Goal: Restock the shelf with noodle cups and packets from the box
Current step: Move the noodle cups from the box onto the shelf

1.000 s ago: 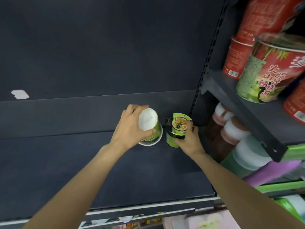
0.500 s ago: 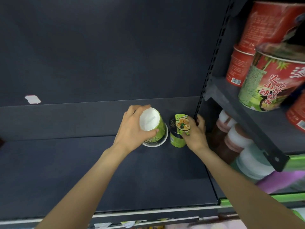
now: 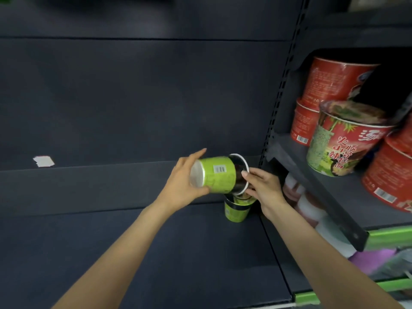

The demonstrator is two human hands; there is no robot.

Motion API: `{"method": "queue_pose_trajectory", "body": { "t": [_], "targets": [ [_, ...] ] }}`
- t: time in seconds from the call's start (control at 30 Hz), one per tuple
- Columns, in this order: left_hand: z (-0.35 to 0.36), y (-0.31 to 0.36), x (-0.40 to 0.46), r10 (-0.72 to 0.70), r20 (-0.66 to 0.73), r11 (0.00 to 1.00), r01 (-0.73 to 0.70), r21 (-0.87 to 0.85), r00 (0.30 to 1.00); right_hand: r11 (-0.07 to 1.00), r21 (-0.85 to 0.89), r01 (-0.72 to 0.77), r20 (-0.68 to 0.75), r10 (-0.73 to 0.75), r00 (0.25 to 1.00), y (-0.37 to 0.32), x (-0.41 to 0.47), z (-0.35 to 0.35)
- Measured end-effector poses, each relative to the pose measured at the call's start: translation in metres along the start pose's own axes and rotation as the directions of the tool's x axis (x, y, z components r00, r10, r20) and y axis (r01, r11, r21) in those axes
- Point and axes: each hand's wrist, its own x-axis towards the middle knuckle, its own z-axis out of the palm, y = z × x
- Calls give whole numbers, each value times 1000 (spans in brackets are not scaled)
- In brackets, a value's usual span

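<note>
**On the dark shelf, a second cup going up**

Across the dark shelf [image 3: 111,253] almost nothing is stocked. Red noodle tubs [image 3: 338,85] fill the bay alongside. Near the divider an upright green cup [image 3: 236,211] stands — directly above it, a tipped green cup [image 3: 215,175] lies sideways in the air. Left hand [image 3: 180,186] curls round its base; right hand [image 3: 263,188] pinches its rim. Likely light, thin-walled and crushable — best held at base and rim.

Brightness: dim overall; the dark shelf [image 3: 156,253] soaks up light.
Light source: from the front, brightening the forearms and red bowls [image 3: 347,139].
Shadows: soft, faint.
Blur: bowls and right edge smeared.
Distortion: wide-angle bending of the uprights.
</note>
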Motion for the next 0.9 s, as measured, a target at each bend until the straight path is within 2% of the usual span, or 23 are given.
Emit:
{"method": "queue_pose_trajectory", "body": {
  "t": [0.07,0.2,0.33,0.43,0.5,0.6,0.77,0.9],
  "targets": [
    [2,-8,8,-17,88,996,8,93,996,996,-57,75,-69,-79,994,-5,4,-1],
    [13,-2,28,-14,186,999,8,34,982,922,-305,237,-122,-285,951,-11,12,-1],
    [25,11,46,-19,203,978,60,-199,979,715,-578,394,-58,-518,854,-13,13,-2],
    [33,18,55,-36,121,963,66,-262,992,522,-699,488,63,-635,770,-9,14,-4],
    [41,21,61,-43,125,959,76,-272,991,376,-757,534,159,-688,709,-2,16,-6],
    [57,16,66,-103,108,963,127,-236,989,271,-799,537,224,-695,683,7,19,-10],
    [77,5,63,-229,26,912,223,-343,973,211,-806,553,293,-668,684,11,20,-15],
    [76,3,61,-256,15,898,243,-367,967,271,-841,469,275,-532,801,5,20,-12]
  ]
}}
